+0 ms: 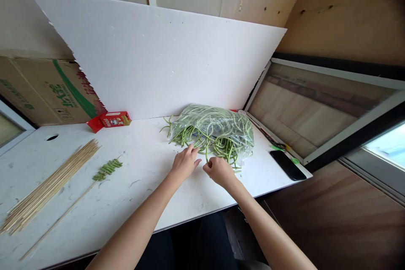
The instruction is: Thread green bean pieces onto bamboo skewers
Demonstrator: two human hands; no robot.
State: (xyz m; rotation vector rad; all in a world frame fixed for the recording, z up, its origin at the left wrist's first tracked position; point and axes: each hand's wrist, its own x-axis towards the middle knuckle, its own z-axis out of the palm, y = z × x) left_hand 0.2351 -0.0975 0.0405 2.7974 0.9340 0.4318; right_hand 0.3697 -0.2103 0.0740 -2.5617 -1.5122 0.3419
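Note:
A clear plastic bag (218,120) full of green long beans (186,136) lies on the white table in front of me, and many beans spill from its near side. My right hand (220,171) is closed at the near edge of the heap, with one long bean (206,149) rising from its fingers toward the bag. Just left of it, my left hand (185,161) has its thumb apart from its fingers and appears to hold nothing. Its fingertips are close to the loose beans. To the left lies a wooden skewer (63,215) with several folded bean pieces (107,169) threaded near its far end.
A bundle of bare skewers (53,183) lies at the left. Behind it are an opened red box (115,119) and a cardboard carton (53,93). A white board (171,59) leans at the back. A black phone (287,164) rests near the right edge, beside scissors (276,143).

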